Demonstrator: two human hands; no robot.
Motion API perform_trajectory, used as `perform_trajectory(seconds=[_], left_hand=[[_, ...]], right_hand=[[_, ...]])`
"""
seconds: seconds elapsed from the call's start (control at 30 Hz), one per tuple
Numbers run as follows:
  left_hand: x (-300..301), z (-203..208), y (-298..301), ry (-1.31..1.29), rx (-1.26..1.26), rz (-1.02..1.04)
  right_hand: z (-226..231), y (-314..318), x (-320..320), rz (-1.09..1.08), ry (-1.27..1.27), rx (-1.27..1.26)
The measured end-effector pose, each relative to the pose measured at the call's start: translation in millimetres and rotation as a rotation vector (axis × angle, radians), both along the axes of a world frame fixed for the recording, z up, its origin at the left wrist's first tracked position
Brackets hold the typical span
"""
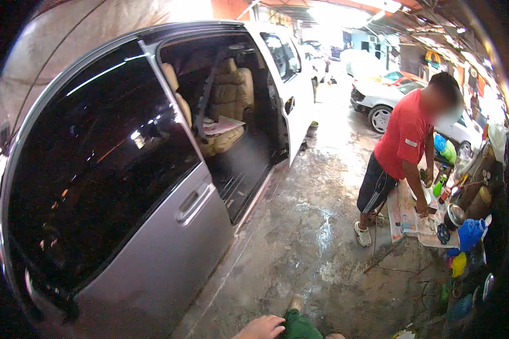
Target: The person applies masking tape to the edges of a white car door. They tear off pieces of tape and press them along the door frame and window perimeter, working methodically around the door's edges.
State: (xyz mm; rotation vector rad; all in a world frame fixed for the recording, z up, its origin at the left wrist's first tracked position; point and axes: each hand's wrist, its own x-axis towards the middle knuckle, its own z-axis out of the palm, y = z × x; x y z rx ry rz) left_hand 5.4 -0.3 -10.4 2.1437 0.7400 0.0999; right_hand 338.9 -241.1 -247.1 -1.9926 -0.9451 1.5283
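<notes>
At the lower edge, my left hand (261,327) rests against green cloth (302,327) that looks like my own clothing. Its fingers lie loosely stretched, and I see nothing held in them. Just beyond the cloth, part of a foot (296,303) shows. Right of the cloth is a sliver of skin (335,336), too little to tell whether it is my right hand. Nearest on my left stands a grey van (152,271) with its side door slid back. Through the opening show a beige seat (232,90) and a printed sheet (225,125) lying on it.
On the right, a person in a red shirt (404,124) bends over a paper-covered table (401,217), both hands low over it. A metal pot (454,215), a green bottle (439,186) and a blue container (470,234) stand there. A white car (373,93) is parked behind; the concrete floor (300,226) has wet patches.
</notes>
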Motion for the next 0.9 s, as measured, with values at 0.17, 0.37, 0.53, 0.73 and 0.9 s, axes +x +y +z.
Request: perform_trajectory(seconds=[0.17,0.37,0.53,0.73,0.9], left_hand=[[101.5,58.3,122.4,0.017,-0.203,0.009],[175.8,87.6,275.5,0.04,-0.02,0.093],[225.5,57.9,412.4,0.054,0.084,0.181],[286.5,89.3,499.7,0.079,-0.18,0.242],[310.5,11.2,577.4,0.115,-0.221,-0.005]], right_hand=[[13.3,123.5,60.3,-0.017,-0.037,-0.077],[-23.1,286.7,155.6,0.117,-0.115,-0.26],[-92.4,477.6,244.3,0.8,-0.413,-0.533],[-113.4,700.3,300.6,0.491,-0.427,0.185],[-131.2,764.8,341.2,1.003,-0.727,0.352]])
